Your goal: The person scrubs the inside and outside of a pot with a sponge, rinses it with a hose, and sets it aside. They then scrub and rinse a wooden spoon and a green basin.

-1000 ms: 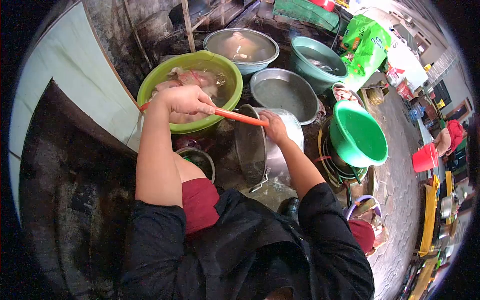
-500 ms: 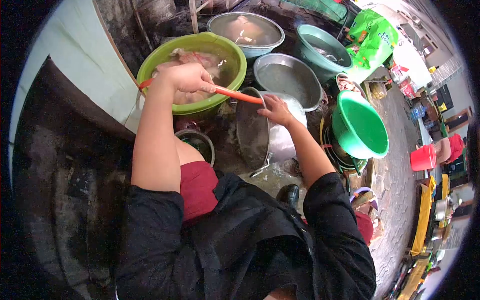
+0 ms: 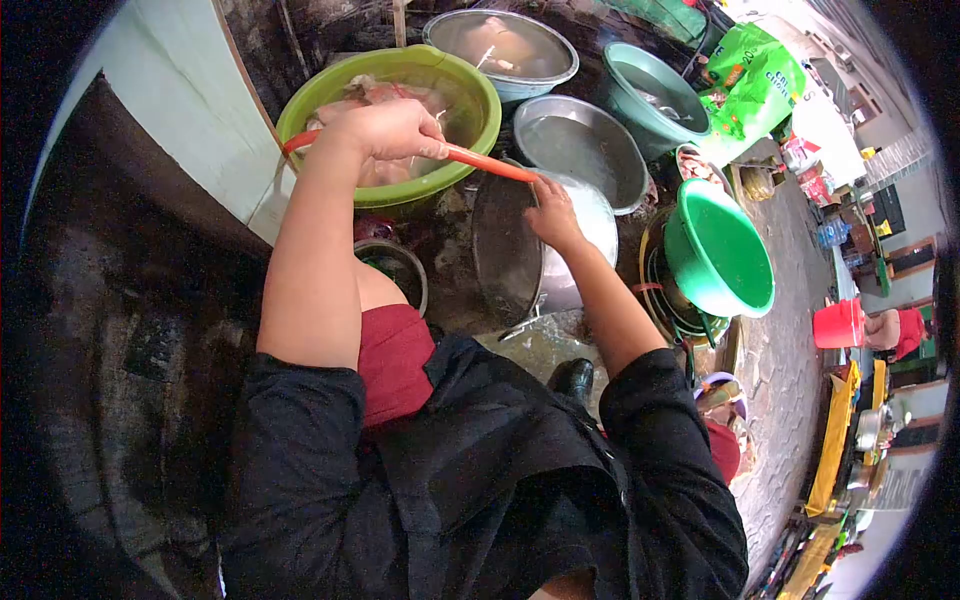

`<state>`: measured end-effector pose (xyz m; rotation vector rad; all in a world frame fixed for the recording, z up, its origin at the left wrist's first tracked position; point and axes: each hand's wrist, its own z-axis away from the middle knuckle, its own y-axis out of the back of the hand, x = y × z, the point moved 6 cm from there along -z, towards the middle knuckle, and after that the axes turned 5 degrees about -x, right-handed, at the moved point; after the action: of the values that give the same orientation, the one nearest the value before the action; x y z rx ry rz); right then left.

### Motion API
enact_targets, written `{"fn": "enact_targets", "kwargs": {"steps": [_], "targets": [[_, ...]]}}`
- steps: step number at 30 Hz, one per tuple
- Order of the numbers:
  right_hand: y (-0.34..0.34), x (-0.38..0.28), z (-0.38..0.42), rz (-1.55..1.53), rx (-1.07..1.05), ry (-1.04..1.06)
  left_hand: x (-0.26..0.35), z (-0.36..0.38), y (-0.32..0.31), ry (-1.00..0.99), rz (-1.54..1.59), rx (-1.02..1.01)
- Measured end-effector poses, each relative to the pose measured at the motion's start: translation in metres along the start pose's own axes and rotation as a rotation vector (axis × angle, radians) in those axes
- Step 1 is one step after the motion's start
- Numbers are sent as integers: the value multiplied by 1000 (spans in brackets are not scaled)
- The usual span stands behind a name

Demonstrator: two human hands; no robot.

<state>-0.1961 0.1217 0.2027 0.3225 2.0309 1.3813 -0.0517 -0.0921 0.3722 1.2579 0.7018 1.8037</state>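
An orange hose (image 3: 488,162) runs across in front of me, with my left hand (image 3: 395,130) closed around it. Its far end reaches the rim of a large metal pot (image 3: 507,250) lying tipped over, with its dark opening facing left. My right hand (image 3: 555,215) is closed at the pot's upper rim, beside the hose end; the fingertips are partly hidden. Behind my left hand stands a yellow-green basin (image 3: 485,135) with pale meat in water.
Beyond the pot are a grey metal basin (image 3: 590,150) of water, another metal-rimmed basin (image 3: 565,75) holding meat and a teal tub (image 3: 625,120). A bright green basin (image 3: 720,250) stands at right. A small round container (image 3: 420,290) is near my left knee.
The hose end has moved slightly up and right along the pot's rim. My right hand's fingers, spread before, are now more curled. The view has shifted a little.
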Motion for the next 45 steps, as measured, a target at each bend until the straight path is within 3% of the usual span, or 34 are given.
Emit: {"fn": "enact_targets", "kwargs": {"steps": [4,6,8,9,10,14,19,25,27,29,31,33,36,39,41,42,45], "targets": [[-12,11,-3,-56,-124,-100,8,4,0,-133,7,-13],[-3,6,1,-14,53,-49,10,4,-1,-182,18,-6],[3,3,6,53,42,-88,3,6,3,1,-70,7],[14,-7,7,118,37,-124,3,6,2,2,-68,7],[25,-21,7,198,-30,-254,1,6,4,35,-114,41],[18,-12,2,102,-63,-304,-6,2,6,197,-194,92],[38,-9,9,84,15,-385,-23,-27,-2,128,-204,152],[57,30,34,-240,151,-458,-18,-46,-15,92,2,114],[59,52,50,-413,181,-607,-18,-49,-22,96,80,64],[39,113,62,-574,213,-624,-3,-56,-32,-222,92,55],[50,110,76,-794,306,-661,1,-57,-38,-243,98,17],[62,104,85,-779,338,-659,8,-54,-44,-332,172,-29],[75,106,90,-306,325,-681,20,-46,-50,-320,173,-137],[73,112,95,-168,348,-640,40,-30,-51,-336,208,-178],[73,110,93,-154,341,-646,44,-24,-41,-143,74,-12],[73,109,93,-137,333,-650,28,-48,-48,-243,13,108],[77,100,91,-71,352,-590,27,-60,-52,-239,74,148]]}}
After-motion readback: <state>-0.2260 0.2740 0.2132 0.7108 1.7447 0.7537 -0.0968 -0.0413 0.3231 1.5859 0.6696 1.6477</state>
